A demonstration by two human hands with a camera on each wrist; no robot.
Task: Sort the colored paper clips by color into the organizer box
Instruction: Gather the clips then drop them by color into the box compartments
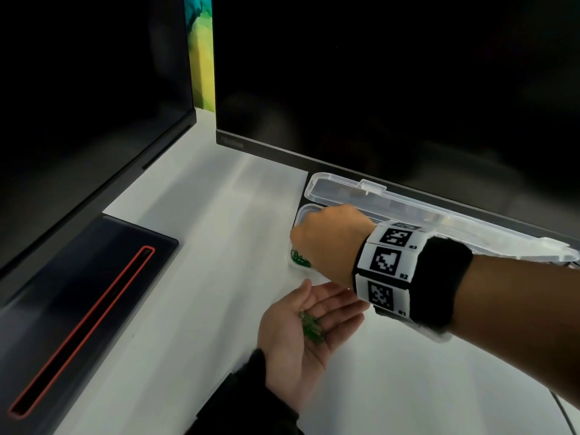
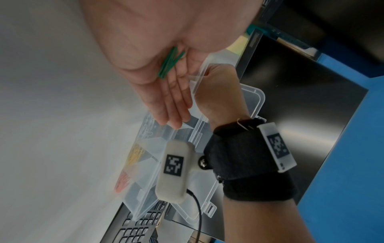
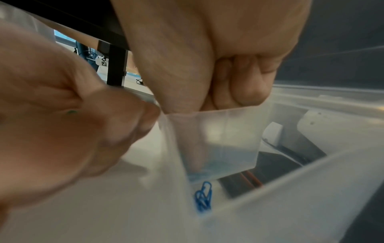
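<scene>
My left hand (image 1: pixel 292 350) lies palm up and flat on the white desk, with several green paper clips (image 1: pixel 311 328) loose on the palm (image 2: pixel 170 63). My right hand (image 1: pixel 326 237) hovers over the left end of the clear organizer box (image 1: pixel 303 215), fingers curled down. In the right wrist view its thumb and forefinger (image 3: pixel 124 115) pinch together, and a green speck of a clip (image 3: pixel 71 112) shows between them. More green clips (image 1: pixel 299 259) lie in the near-left compartment. Blue clips (image 3: pixel 203 199), yellow clips (image 2: pixel 136 153) and red clips (image 2: pixel 122 182) sit in other compartments.
The box's lid (image 1: pixel 408 199) stands open against the bottom of the right monitor (image 1: pixel 376 89). A second monitor's dark base (image 1: pixel 78 309) with a red line lies at the left. A keyboard (image 2: pixel 135 230) sits past the box's far end.
</scene>
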